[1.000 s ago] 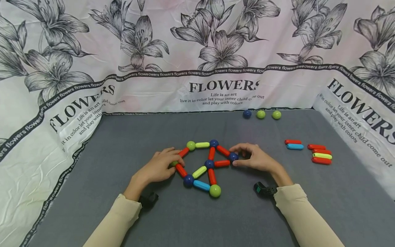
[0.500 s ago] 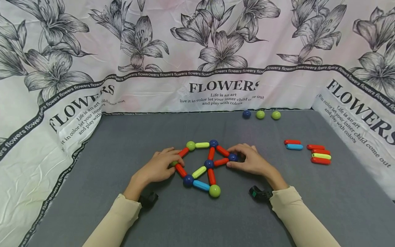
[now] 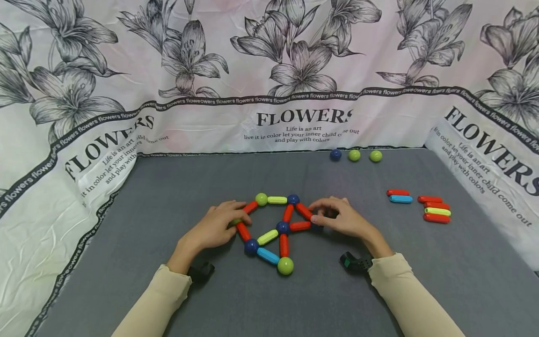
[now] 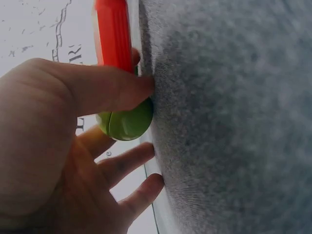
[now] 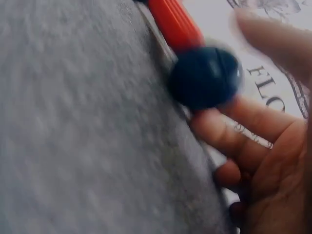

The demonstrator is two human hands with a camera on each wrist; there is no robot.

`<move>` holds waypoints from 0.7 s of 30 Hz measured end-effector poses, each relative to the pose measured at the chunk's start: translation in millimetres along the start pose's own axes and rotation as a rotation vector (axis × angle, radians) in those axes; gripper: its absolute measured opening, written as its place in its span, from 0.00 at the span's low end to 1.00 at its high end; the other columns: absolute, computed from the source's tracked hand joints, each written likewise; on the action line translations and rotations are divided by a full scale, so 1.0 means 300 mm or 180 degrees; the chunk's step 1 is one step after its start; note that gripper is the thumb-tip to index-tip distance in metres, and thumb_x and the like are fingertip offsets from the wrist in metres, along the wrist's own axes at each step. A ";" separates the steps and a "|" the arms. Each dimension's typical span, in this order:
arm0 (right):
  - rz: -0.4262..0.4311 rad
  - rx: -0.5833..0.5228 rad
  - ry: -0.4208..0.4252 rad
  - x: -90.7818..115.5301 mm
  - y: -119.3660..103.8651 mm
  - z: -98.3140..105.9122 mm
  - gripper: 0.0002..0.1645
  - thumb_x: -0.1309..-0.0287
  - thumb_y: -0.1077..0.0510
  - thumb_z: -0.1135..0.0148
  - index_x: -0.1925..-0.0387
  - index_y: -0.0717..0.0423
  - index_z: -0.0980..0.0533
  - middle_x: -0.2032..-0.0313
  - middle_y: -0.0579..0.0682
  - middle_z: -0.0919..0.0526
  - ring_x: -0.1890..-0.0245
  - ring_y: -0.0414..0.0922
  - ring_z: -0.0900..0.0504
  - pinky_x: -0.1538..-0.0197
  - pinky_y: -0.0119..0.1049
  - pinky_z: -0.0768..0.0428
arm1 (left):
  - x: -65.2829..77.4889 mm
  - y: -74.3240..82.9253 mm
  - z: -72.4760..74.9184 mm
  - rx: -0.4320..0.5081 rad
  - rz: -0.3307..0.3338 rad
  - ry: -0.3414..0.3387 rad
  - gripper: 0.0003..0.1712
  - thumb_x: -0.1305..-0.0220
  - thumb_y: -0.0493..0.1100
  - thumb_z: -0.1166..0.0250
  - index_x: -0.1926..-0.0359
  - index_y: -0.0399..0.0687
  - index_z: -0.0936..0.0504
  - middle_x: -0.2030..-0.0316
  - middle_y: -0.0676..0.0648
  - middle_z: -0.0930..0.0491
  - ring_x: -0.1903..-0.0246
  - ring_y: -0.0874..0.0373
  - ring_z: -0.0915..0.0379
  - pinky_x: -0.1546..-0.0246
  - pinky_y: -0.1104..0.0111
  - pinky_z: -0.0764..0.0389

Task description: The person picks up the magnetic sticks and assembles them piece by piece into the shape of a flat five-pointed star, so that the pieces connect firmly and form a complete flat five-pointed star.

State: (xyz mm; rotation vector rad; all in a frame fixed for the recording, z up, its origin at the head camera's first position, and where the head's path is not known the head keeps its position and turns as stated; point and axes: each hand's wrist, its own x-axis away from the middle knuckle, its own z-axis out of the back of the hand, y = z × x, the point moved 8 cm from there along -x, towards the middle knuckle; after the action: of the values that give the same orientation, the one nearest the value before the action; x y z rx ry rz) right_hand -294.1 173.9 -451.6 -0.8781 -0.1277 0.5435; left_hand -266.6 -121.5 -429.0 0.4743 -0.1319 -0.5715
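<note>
A flat figure of coloured toy rods and balls lies on the grey tabletop, with a blue ball (image 3: 283,228) at its inner joint and a green ball (image 3: 285,266) at the near end. At its left corner my left hand (image 3: 216,225) pinches another green ball (image 4: 127,125), joined to a red rod (image 4: 113,36), between thumb and finger. My right hand (image 3: 342,218) is at the right corner, its fingers touching a blue ball (image 5: 202,78) from behind. The right thumb stands off that ball in the right wrist view. In the head view, this hand partly hides the ball.
A loose blue ball (image 3: 335,155) and two green balls (image 3: 354,155) lie at the back edge. Toward the right are a blue rod (image 3: 401,199) beside a red one, and a group of red rods (image 3: 436,218) with a yellow rod (image 3: 438,211).
My right hand has shifted left, and its thumb now overlaps the right corner. The near part of the figure has swung left. My left hand has stayed nearly still.
</note>
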 end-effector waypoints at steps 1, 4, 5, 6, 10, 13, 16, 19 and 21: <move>0.0035 -0.0101 -0.0032 0.000 -0.001 0.000 0.16 0.37 0.55 0.31 0.48 0.50 0.17 0.66 0.44 0.18 0.68 0.39 0.28 0.58 0.37 0.37 | 0.000 -0.002 0.003 -0.0024 0.0012 0.0045 0.19 0.34 0.33 0.37 0.48 0.60 0.15 0.27 0.42 0.32 0.26 0.40 0.41 0.34 0.36 0.39; 0.0105 -0.0332 -0.0147 -0.001 -0.005 -0.004 0.14 0.35 0.59 0.33 0.49 0.54 0.17 0.70 0.46 0.16 0.74 0.38 0.27 0.66 0.32 0.31 | -0.001 -0.007 0.013 -0.0080 0.0051 0.0203 0.21 0.34 0.34 0.37 0.45 0.60 0.15 0.28 0.41 0.31 0.28 0.38 0.37 0.35 0.36 0.37; 0.0098 -0.0388 -0.0182 -0.001 -0.004 -0.006 0.14 0.36 0.59 0.33 0.49 0.54 0.17 0.70 0.46 0.16 0.75 0.37 0.27 0.70 0.31 0.31 | -0.001 -0.008 0.016 -0.0090 0.0063 0.0252 0.21 0.34 0.34 0.37 0.45 0.60 0.15 0.29 0.41 0.31 0.30 0.37 0.36 0.35 0.36 0.36; 0.0073 -0.0441 -0.0208 -0.002 -0.003 -0.008 0.14 0.36 0.59 0.32 0.49 0.55 0.17 0.71 0.47 0.16 0.76 0.37 0.28 0.71 0.30 0.31 | -0.002 -0.010 0.018 -0.0110 0.0067 0.0301 0.22 0.34 0.34 0.37 0.44 0.60 0.15 0.30 0.40 0.30 0.31 0.37 0.34 0.36 0.36 0.34; -0.0073 -0.0598 -0.0239 -0.003 0.007 -0.013 0.16 0.35 0.58 0.32 0.47 0.54 0.18 0.72 0.46 0.16 0.78 0.35 0.30 0.73 0.30 0.34 | -0.007 -0.022 0.032 -0.0178 0.0222 0.0483 0.26 0.35 0.36 0.34 0.38 0.58 0.20 0.41 0.43 0.24 0.46 0.45 0.27 0.47 0.47 0.24; -0.0134 -0.0679 -0.0235 -0.003 0.010 -0.015 0.17 0.34 0.58 0.33 0.45 0.55 0.19 0.73 0.46 0.15 0.80 0.34 0.33 0.74 0.30 0.36 | -0.008 -0.045 0.045 -0.0167 0.0513 0.0613 0.27 0.35 0.40 0.32 0.35 0.50 0.24 0.58 0.46 0.20 0.64 0.54 0.26 0.64 0.60 0.24; -0.0170 -0.0733 -0.0241 -0.002 0.012 -0.017 0.19 0.35 0.59 0.32 0.43 0.55 0.21 0.75 0.45 0.16 0.81 0.33 0.35 0.76 0.29 0.38 | -0.007 -0.059 0.046 0.0076 0.0701 0.0581 0.25 0.32 0.45 0.33 0.37 0.45 0.27 0.72 0.50 0.22 0.78 0.59 0.31 0.76 0.67 0.30; -0.0210 -0.0763 -0.0273 -0.002 0.011 -0.021 0.21 0.35 0.58 0.32 0.42 0.56 0.22 0.77 0.44 0.18 0.82 0.33 0.36 0.76 0.30 0.38 | -0.013 -0.038 0.033 0.0519 0.0529 0.0352 0.23 0.29 0.47 0.35 0.38 0.44 0.29 0.74 0.51 0.24 0.81 0.60 0.33 0.78 0.69 0.32; -0.0230 -0.0787 -0.0294 -0.002 0.010 -0.024 0.21 0.35 0.57 0.32 0.43 0.57 0.22 0.78 0.45 0.19 0.83 0.33 0.36 0.77 0.30 0.38 | -0.017 -0.016 0.026 0.0740 0.0320 0.0227 0.23 0.28 0.48 0.36 0.38 0.45 0.29 0.71 0.51 0.23 0.78 0.60 0.32 0.75 0.69 0.30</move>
State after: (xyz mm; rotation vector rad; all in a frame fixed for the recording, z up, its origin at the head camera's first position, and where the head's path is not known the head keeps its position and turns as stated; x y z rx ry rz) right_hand -293.4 170.0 -458.3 -1.0846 -0.3147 0.5075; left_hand -275.1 -125.3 -424.1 0.7092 -0.1542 -0.4418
